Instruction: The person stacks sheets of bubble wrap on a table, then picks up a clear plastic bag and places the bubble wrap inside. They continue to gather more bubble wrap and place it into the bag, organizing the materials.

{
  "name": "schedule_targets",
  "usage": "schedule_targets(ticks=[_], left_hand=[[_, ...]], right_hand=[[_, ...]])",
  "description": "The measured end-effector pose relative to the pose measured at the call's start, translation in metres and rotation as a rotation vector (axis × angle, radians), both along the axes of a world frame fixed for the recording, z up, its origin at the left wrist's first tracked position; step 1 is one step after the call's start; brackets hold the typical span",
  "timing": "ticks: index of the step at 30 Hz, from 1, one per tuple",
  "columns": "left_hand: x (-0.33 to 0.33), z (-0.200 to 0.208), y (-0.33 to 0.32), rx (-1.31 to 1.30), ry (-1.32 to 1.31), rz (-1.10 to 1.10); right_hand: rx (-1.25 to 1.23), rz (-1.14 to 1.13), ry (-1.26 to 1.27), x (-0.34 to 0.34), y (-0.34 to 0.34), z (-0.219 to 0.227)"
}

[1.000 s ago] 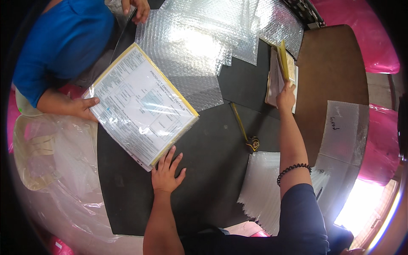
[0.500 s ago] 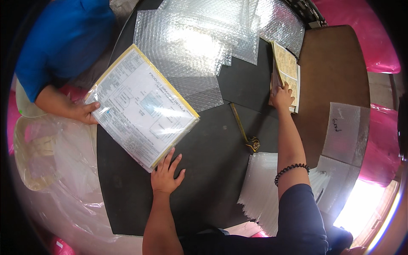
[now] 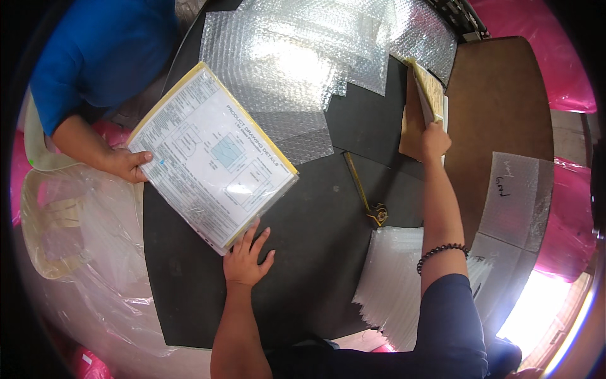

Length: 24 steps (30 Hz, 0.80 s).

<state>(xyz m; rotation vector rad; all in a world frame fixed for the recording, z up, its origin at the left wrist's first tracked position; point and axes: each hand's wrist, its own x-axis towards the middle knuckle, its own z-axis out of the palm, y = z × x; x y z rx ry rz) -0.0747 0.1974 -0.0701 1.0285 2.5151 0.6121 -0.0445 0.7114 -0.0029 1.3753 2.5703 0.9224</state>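
My left hand (image 3: 245, 258) rests on the dark table with its fingers spread, the fingertips meeting the lower corner of a drawing sheet in a clear plastic sleeve (image 3: 218, 158). A co-worker's hand (image 3: 129, 165) holds that sleeve by its left edge. At the far right of the table, my right hand (image 3: 435, 143) grips the near edge of yellowish notebook pages (image 3: 429, 88). Those pages stand tilted up, with a brown cover (image 3: 413, 129) showing on their left. The fingertips of my right hand are partly hidden.
Bubble wrap sheets (image 3: 278, 82) cover the far side of the table. An extended tape measure (image 3: 377, 215) lies mid-table. Near my right forearm is a stack of white foam-like sheets (image 3: 388, 278). A brown board (image 3: 499, 95) and a translucent marked pouch (image 3: 510, 196) lie right.
My right hand has closed on the notebook pages and lifted them toward the right, uncovering more of the brown cover. My left hand and the sleeved drawing have barely moved.
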Motion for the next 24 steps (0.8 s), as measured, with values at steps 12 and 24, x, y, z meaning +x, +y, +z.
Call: schedule_targets(ticks=[12,24], left_hand=[[0.002,-0.003,-0.003,-0.004,0.044,-0.010],[0.003,-0.004,-0.004,-0.018,0.004,-0.004]], right_hand=[[-0.267,-0.294,0.286,0.016,0.057,0.083],[-0.503,-0.189,0.351,0.012,0.075,0.062]])
